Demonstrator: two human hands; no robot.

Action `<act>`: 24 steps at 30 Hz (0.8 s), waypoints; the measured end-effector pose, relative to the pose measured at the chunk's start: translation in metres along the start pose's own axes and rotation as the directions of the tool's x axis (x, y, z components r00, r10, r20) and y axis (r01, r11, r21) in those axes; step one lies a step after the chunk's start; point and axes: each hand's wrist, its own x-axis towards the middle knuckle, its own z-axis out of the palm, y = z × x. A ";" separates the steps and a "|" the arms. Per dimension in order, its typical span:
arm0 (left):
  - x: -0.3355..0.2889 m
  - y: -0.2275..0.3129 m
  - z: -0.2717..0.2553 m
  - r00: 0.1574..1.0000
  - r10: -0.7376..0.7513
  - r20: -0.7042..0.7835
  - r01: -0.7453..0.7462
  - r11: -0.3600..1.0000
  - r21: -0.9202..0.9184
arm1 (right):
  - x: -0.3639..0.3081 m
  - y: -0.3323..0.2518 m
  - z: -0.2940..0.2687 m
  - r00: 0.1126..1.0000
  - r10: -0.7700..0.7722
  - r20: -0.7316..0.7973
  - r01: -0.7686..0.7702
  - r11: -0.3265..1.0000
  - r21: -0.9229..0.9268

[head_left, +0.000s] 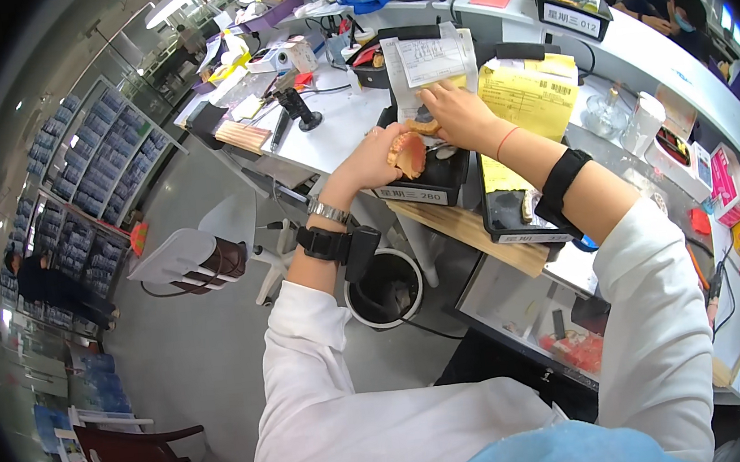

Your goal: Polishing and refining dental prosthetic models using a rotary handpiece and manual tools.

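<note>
My left hand [371, 159] is closed around a pinkish-orange dental model [410, 155], its row of teeth facing outward, above a black case tray [424, 191]. My right hand [462, 115] reaches over the same tray, with its bent fingers against a white paper form [431, 60] at the back. What those fingers grip, if anything, is hidden. A yellowish dental cast piece [422, 125] shows between the two hands. Small metal-looking parts lie in the tray beneath my right hand.
A second black tray [503, 212] with a yellow form [536, 92] stands to the right, by a wooden board [479, 236]. Below is a waste bin [385, 288]. A black stand [299, 110] is on the left bench. A person [676, 14] sits at the far right.
</note>
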 end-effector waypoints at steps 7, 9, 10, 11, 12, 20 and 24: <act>0.003 -0.001 -0.008 0.999 0.020 -0.040 -0.014 0.989 0.146 | 0.000 -0.015 -0.030 0.993 0.042 0.113 -0.032 0.995 -0.093; -0.006 -0.004 -0.010 0.995 0.028 -0.100 -0.009 0.983 0.186 | -0.006 -0.026 -0.057 0.987 0.010 0.162 -0.007 1.000 -0.023; -0.011 -0.004 -0.011 0.984 0.018 -0.178 0.014 0.984 0.178 | -0.012 -0.030 -0.067 0.986 0.010 0.164 -0.008 1.000 -0.014; -0.016 -0.003 -0.013 0.967 0.008 -0.256 0.037 0.985 0.169 | -0.019 -0.034 -0.078 0.991 -0.018 0.134 0.020 1.000 -0.013; -0.017 0.000 -0.014 0.967 -0.030 -0.254 0.068 0.987 0.142 | -0.027 -0.036 -0.093 0.994 -0.040 0.104 0.043 0.999 -0.022; -0.074 0.021 0.018 0.838 -0.209 -0.504 0.220 0.975 -0.038 | -0.107 -0.044 -0.196 0.995 -0.027 0.099 0.020 0.997 0.070; -0.089 0.048 0.044 0.832 -0.201 -0.517 0.147 0.979 -0.145 | -0.154 -0.058 -0.249 0.978 0.127 0.169 -0.142 0.987 0.080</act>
